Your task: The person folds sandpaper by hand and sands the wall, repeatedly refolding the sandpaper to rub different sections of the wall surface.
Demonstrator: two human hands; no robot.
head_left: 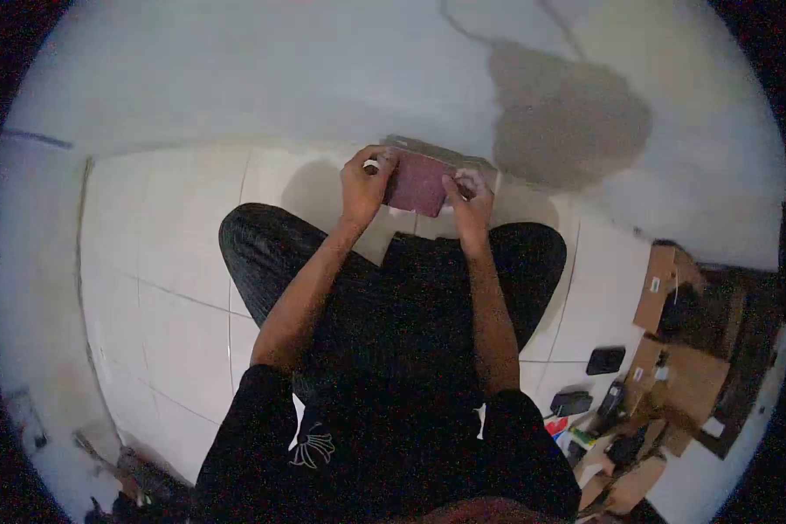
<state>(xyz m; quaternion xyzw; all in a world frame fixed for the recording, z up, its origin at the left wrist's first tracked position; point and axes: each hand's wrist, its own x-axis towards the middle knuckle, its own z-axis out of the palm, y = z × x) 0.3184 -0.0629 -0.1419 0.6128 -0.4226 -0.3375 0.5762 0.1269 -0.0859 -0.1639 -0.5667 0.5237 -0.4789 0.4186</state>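
Observation:
A reddish-brown rectangular piece of sandpaper [417,185] is stretched between my two hands, above the floor and in front of my crossed legs. My left hand [367,179] is closed on its left edge, with a small whitish patch showing near the fingers. At the right edge, my right hand [470,196] pinches the sheet between thumb and fingers, and those fingertips look whitish. Just behind the sheet, a greyish strip [441,150] runs along the foot of the wall; its kind is unclear.
A pale wall [323,79] rises ahead, bearing a large grey-brown patch [568,118]. White floor tiles [183,236] lie around my legs. Cardboard boxes [686,380] stand at the right, near a dark flat object [605,360] and a black case [571,403].

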